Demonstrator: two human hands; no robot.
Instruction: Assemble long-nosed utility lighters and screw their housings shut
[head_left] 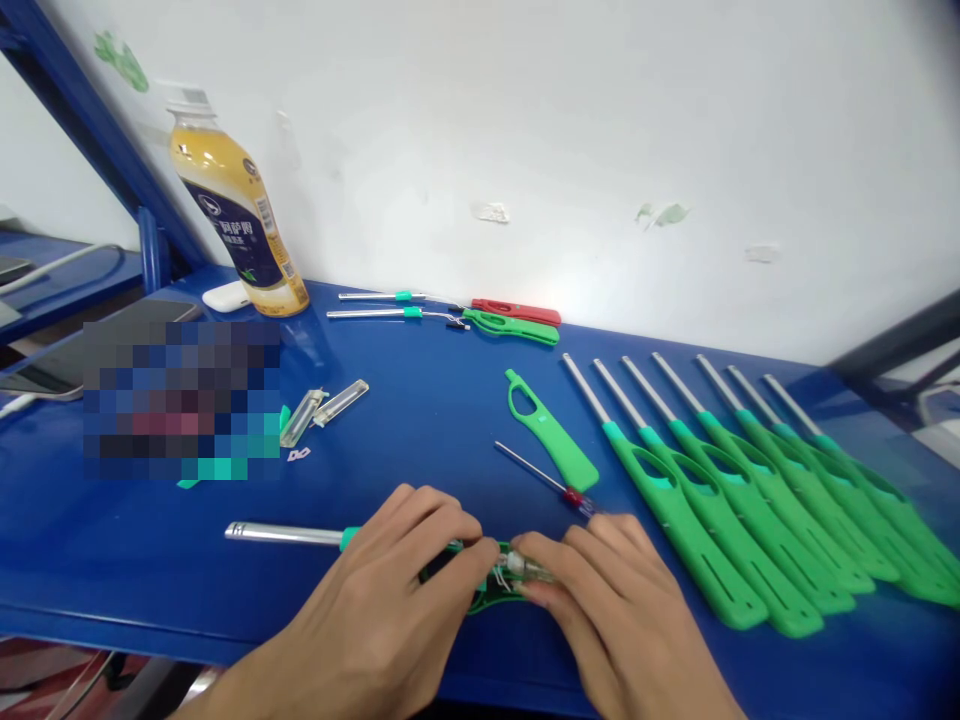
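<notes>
An opened green gas lighter [491, 604] lies on the blue table before me, its silver barrel [285, 534] pointing left. My left hand [390, 600] covers its middle, fingertips pressed down on it; thin white wires show beside them. My right hand [611, 590] pinches a clear fuel tank [531, 568] with a whitish valve end at the right part of the shell. Whether the tank is fully seated is hidden by my fingers. Just beyond my right hand lie a screwdriver [534, 466] with a red and dark handle and a loose green shell half [559, 440].
Several assembled green lighters [712, 520] lie in a row at right. Near the wall are red [517, 307] and green [517, 326] lighter shells with wired barrels. Two clear tanks [341, 402] lie left of centre. A drink bottle [232, 210] and a phone [112, 335] stand further left.
</notes>
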